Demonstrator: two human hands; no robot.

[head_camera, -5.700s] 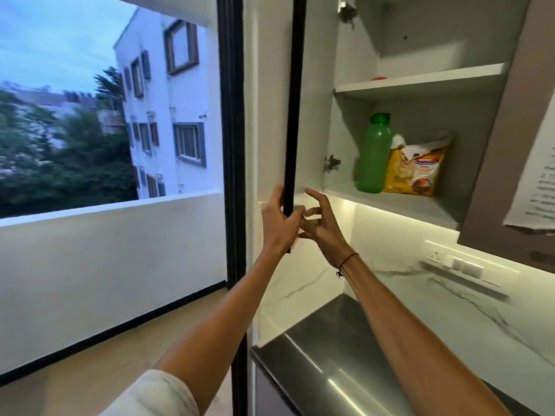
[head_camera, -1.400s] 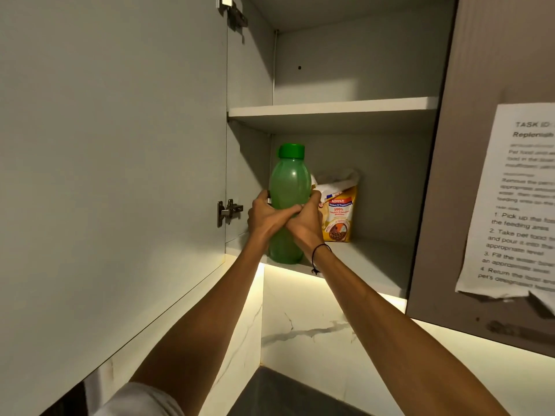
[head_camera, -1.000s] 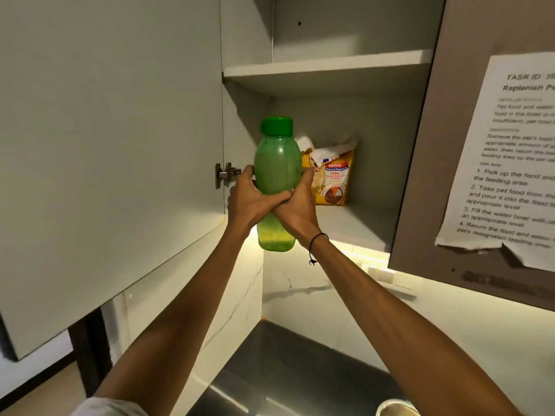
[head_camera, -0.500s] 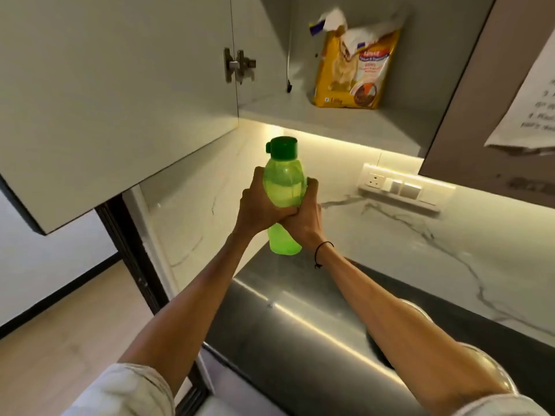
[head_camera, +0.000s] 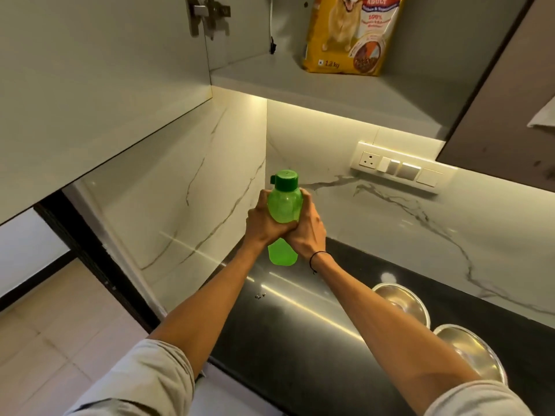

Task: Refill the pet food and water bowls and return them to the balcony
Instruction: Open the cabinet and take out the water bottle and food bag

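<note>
Both hands (head_camera: 285,226) hold the green bottle (head_camera: 283,205) upright. The two bowls (head_camera: 402,301) sit lower right on the counter (head_camera: 285,340), probably nearer the right hand.

1. The middle of the green water bottle (head_camera: 283,202) is covered by the left hand (head_camera: 265,223) and right hand (head_camera: 307,228) wrapped around it; only its cap, shoulder and base show.
2. The dog food bag (head_camera: 350,34), at 12 o'clock on the cabinet shelf (head_camera: 330,91), is cut off by the top edge, and its smaller print is too small to read.
3. The nearer steel bowl (head_camera: 473,352), at 4 o'clock, is partly hidden behind the right forearm, as is the farther steel bowl (head_camera: 402,304); their contents cannot be told.
4. A sheet of paper (head_camera: 543,117) at 3 o'clock is cut by the right edge.
5. The small specks (head_camera: 260,295) on the black countertop (head_camera: 300,349) are too small to identify.
</note>
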